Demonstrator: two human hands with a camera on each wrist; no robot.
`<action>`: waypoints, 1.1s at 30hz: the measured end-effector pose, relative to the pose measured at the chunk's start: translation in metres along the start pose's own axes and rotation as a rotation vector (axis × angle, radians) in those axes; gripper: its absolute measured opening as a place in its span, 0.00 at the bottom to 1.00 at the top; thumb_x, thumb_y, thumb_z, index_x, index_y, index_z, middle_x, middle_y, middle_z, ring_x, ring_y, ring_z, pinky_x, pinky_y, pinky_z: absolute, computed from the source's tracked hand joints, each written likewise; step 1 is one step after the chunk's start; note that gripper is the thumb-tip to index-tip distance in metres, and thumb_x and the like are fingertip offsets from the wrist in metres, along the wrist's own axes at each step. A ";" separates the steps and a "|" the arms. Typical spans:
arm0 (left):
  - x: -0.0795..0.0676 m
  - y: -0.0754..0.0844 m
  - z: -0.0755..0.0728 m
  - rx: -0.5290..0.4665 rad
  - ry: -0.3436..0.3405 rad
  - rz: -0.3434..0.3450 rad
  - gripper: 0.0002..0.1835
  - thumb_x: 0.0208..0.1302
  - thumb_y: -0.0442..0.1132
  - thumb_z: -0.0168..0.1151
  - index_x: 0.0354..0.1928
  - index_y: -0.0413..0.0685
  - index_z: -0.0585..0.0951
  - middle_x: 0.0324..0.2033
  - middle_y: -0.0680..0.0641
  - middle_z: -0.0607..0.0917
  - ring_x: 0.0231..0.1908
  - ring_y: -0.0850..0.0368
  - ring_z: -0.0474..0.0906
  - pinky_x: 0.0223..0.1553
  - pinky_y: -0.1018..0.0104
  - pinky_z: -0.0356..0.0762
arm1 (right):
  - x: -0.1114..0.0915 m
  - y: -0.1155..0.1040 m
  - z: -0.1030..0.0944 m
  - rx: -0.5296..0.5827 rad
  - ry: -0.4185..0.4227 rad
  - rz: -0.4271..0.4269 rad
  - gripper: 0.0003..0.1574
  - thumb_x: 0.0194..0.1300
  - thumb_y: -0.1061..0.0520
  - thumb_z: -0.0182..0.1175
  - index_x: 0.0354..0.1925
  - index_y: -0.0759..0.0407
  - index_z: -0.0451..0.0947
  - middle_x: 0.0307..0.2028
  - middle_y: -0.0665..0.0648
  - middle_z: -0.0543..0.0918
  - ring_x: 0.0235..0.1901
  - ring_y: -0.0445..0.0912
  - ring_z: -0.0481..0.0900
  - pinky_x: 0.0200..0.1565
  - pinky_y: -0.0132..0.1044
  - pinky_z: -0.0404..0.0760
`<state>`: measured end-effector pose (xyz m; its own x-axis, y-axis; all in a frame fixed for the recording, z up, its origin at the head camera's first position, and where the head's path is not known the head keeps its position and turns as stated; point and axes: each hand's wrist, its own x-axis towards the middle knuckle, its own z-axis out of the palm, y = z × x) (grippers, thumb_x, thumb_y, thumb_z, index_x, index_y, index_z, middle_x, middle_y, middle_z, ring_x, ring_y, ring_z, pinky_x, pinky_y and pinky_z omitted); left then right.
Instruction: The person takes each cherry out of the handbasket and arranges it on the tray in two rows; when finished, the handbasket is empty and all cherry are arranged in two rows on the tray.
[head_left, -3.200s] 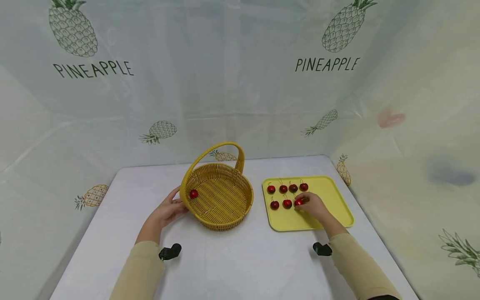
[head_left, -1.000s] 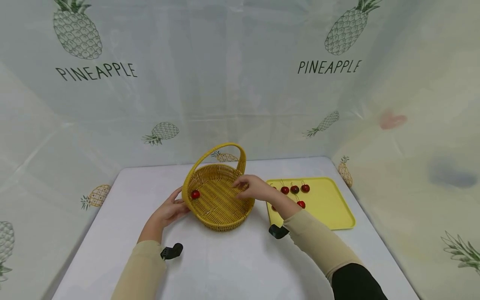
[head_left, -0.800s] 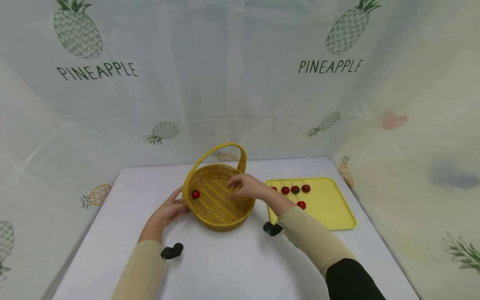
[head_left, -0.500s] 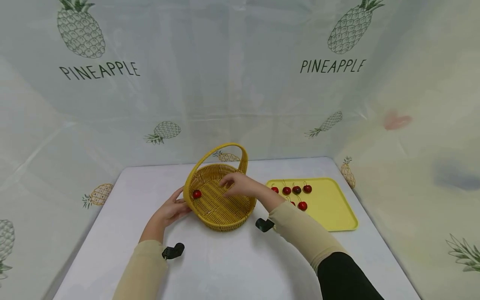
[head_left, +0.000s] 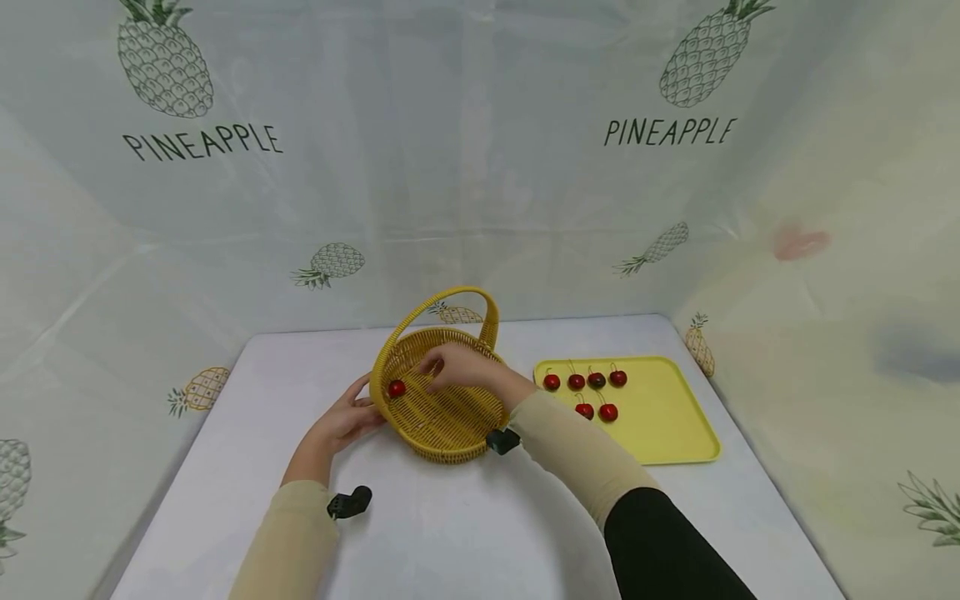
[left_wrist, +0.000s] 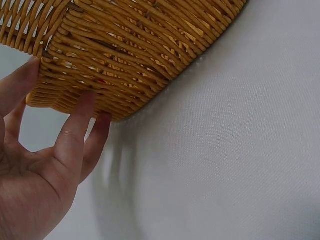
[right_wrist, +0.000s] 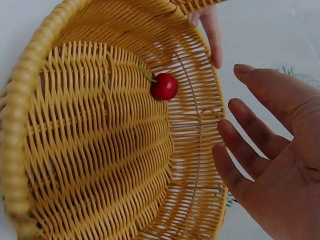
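A yellow wicker basket with an arched handle stands on the table. My left hand rests against its left outer side; in the left wrist view, spread fingers lie on the woven wall. One red cherry with a green stem lies inside, against the side wall. My right hand reaches over the basket from the right, just right of the cherry. Nothing shows between its parted fingers in the right wrist view. Several cherries sit in two rows on a yellow tray.
The tray lies right of the basket, and my right sleeve crosses its near left corner. A white cloth covers the table. Pineapple-print curtain hangs behind the table and along both sides.
My right hand has let go of a cherry on the tray and moved left into the space over the basket, nearer the cherry there. My left hand stays at the basket.
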<state>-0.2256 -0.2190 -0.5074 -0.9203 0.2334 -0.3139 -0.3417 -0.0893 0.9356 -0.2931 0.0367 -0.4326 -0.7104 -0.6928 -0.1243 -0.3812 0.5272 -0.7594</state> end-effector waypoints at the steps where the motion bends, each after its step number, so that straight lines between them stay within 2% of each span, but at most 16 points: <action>1: 0.000 0.000 0.000 -0.005 -0.001 0.000 0.46 0.67 0.22 0.53 0.78 0.59 0.45 0.67 0.26 0.61 0.63 0.33 0.66 0.63 0.45 0.64 | 0.003 0.000 0.001 -0.006 -0.002 0.000 0.23 0.59 0.60 0.71 0.53 0.62 0.81 0.51 0.60 0.82 0.43 0.43 0.78 0.43 0.32 0.79; 7: 0.001 -0.001 0.000 -0.035 -0.010 -0.003 0.47 0.66 0.21 0.54 0.78 0.60 0.45 0.67 0.25 0.60 0.63 0.32 0.65 0.63 0.45 0.64 | 0.017 0.001 0.010 0.031 -0.024 0.011 0.21 0.60 0.63 0.69 0.52 0.63 0.81 0.50 0.62 0.82 0.42 0.43 0.78 0.41 0.31 0.79; 12: 0.003 -0.002 0.000 -0.042 -0.030 0.003 0.47 0.66 0.21 0.54 0.78 0.58 0.44 0.67 0.24 0.59 0.63 0.33 0.66 0.64 0.45 0.63 | 0.025 0.002 0.015 0.027 -0.037 0.034 0.21 0.61 0.65 0.67 0.53 0.65 0.80 0.51 0.63 0.82 0.47 0.49 0.78 0.44 0.33 0.79; 15: 0.004 -0.002 0.000 -0.039 -0.020 -0.006 0.48 0.65 0.22 0.56 0.78 0.59 0.45 0.67 0.25 0.60 0.62 0.34 0.68 0.63 0.45 0.64 | 0.032 0.004 0.018 -0.006 -0.035 0.046 0.20 0.61 0.64 0.67 0.53 0.63 0.81 0.51 0.60 0.82 0.50 0.48 0.77 0.48 0.33 0.77; 20: 0.003 -0.001 0.000 -0.036 0.006 -0.021 0.48 0.64 0.22 0.57 0.78 0.61 0.46 0.66 0.27 0.62 0.62 0.34 0.68 0.62 0.46 0.67 | 0.042 0.006 0.024 -0.041 -0.029 0.049 0.20 0.60 0.64 0.67 0.52 0.61 0.81 0.50 0.57 0.82 0.48 0.42 0.76 0.50 0.31 0.76; 28: 0.002 0.000 0.001 -0.032 0.000 -0.018 0.48 0.65 0.22 0.56 0.78 0.60 0.45 0.67 0.26 0.61 0.63 0.33 0.66 0.60 0.49 0.70 | 0.053 0.009 0.031 -0.025 -0.022 0.089 0.20 0.58 0.65 0.69 0.51 0.61 0.82 0.47 0.52 0.83 0.49 0.42 0.76 0.51 0.32 0.76; 33: 0.002 0.000 0.000 -0.050 -0.019 -0.015 0.48 0.66 0.21 0.54 0.78 0.59 0.43 0.68 0.26 0.58 0.63 0.33 0.65 0.63 0.46 0.64 | 0.060 0.015 0.038 0.019 -0.033 0.093 0.19 0.59 0.66 0.69 0.50 0.61 0.83 0.48 0.54 0.83 0.50 0.44 0.77 0.52 0.33 0.76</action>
<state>-0.2273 -0.2189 -0.5083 -0.9114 0.2534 -0.3243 -0.3651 -0.1341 0.9213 -0.3185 -0.0156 -0.4752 -0.7220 -0.6573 -0.2160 -0.3026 0.5808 -0.7557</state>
